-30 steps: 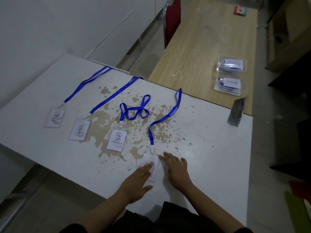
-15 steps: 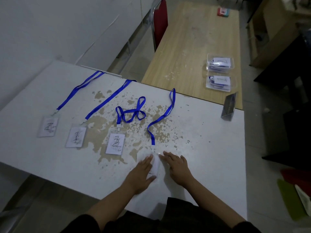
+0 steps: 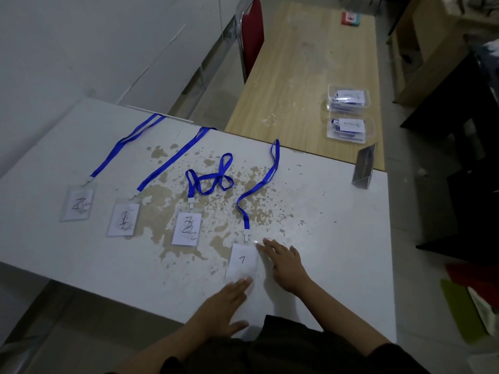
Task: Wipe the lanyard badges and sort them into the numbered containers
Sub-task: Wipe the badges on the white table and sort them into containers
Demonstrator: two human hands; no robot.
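Your white desk (image 3: 337,225) is worn through in brown patches across its middle, and a longer wooden desk (image 3: 305,76) butts against its far edge, with a red chair (image 3: 252,36) at that desk's left side and a pale wall to your left. On the wooden desk stand two clear plastic containers: the farther container labelled 2 (image 3: 348,99) and the nearer container labelled 1 (image 3: 349,130), each with blue lanyard visible inside. A dark triangular stand (image 3: 364,170) sits at the white desk's far right corner. Three badges on blue lanyards lie in a row to your left, marked 2 (image 3: 78,205), 1 (image 3: 123,220) and 2 (image 3: 186,229). The badge marked 1 (image 3: 243,261) that you are handling lies flat near the front edge, its blue lanyard (image 3: 260,183) snaking away from you. Your left hand (image 3: 225,306) is flat, fingers straight and together, tips touching the badge's near edge. Your right hand (image 3: 285,263) is flat just beside the badge's right edge, fingers spread, the tips near its top corner.
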